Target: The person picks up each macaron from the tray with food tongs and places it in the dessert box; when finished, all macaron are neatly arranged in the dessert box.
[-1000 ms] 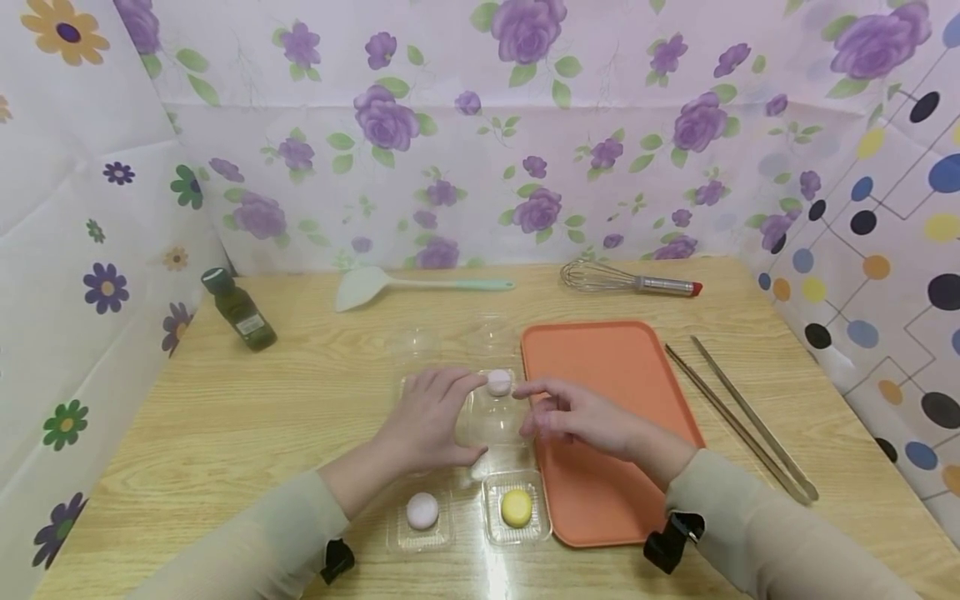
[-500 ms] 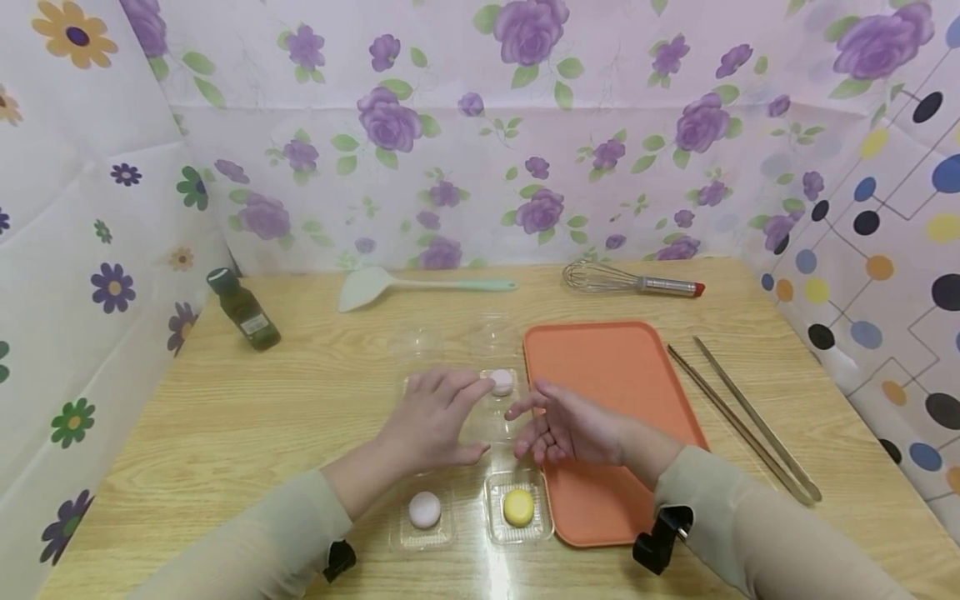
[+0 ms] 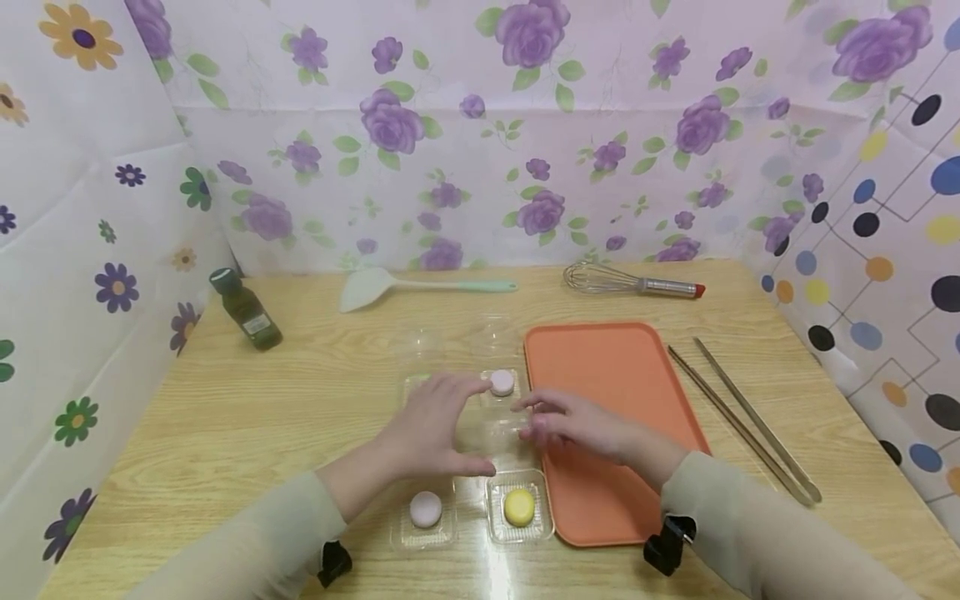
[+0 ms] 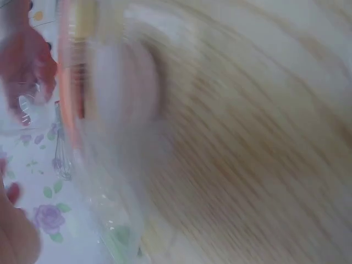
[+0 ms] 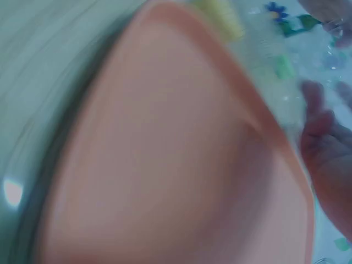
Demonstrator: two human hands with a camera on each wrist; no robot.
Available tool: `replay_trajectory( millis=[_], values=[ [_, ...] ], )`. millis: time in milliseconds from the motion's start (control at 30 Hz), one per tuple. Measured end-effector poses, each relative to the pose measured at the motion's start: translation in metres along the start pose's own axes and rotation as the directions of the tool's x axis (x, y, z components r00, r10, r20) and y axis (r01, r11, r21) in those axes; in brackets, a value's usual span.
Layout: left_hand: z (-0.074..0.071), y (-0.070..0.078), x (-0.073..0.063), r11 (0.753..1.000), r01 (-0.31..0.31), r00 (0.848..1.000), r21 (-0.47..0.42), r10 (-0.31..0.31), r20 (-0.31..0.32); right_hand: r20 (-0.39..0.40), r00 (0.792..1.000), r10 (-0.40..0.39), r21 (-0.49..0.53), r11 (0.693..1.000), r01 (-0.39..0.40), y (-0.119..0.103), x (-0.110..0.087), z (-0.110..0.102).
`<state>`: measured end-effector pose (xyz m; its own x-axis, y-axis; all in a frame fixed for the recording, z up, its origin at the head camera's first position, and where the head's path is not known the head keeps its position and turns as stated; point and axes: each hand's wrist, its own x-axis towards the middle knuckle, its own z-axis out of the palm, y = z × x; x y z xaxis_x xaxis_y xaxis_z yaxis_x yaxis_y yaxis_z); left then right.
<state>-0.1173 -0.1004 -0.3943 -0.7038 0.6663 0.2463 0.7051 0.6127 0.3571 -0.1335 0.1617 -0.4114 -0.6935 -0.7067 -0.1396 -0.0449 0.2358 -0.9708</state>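
Note:
My left hand [image 3: 427,425] reaches over the clear plastic boxes, thumb and fingers spread wide apart. Facing it, my right hand [image 3: 573,425] hovers by the orange tray's left edge, its fingers loosely bent. Between them is a clear plastic lid [image 3: 504,432]; whether either hand touches it is hard to tell. Just in front sits a yellow macaron [image 3: 519,507] in an uncovered clear box [image 3: 546,527]. Left of it lies a pale pink macaron [image 3: 425,509], blurred in the left wrist view. Another pale pink macaron [image 3: 502,382] is behind, near my left fingertips.
The orange tray [image 3: 600,358] lies right of the boxes, with metal tongs [image 3: 750,417] beyond it. At the back are a pale spatula [image 3: 367,289] and a whisk [image 3: 600,277]. A dark green bottle [image 3: 247,310] lies left. Further clear lids [image 3: 495,333] stand behind the boxes.
My right hand turned its palm upward, then turned back with the fingers bent toward the lid. The left thumb has moved slightly toward me. The macarons stay put.

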Motion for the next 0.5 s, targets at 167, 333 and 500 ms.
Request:
replay_trajectory(
  millis=[167, 333, 500],
  values=[
    [0.0001, 0.0011, 0.0018, 0.954, 0.214, 0.970, -0.212, -0.182, 0.163, -0.029, 0.979, -0.200, -0.251, 0.950, 0.187, 0.0046, -0.0033, -0.0004],
    [0.0013, 0.0011, 0.0013, 0.945, 0.226, 0.961, -0.235, -0.178, 0.212, -0.049, 0.968, -0.244, -0.300, 0.928, 0.219, 0.0062, -0.0053, 0.0007],
    [0.0038, 0.0017, 0.0006, 0.950, 0.212, 0.961, -0.230, -0.159, 0.228, -0.064, 0.967, -0.248, -0.367, 0.907, 0.209, 0.0064, -0.0092, 0.0016]
  ],
)
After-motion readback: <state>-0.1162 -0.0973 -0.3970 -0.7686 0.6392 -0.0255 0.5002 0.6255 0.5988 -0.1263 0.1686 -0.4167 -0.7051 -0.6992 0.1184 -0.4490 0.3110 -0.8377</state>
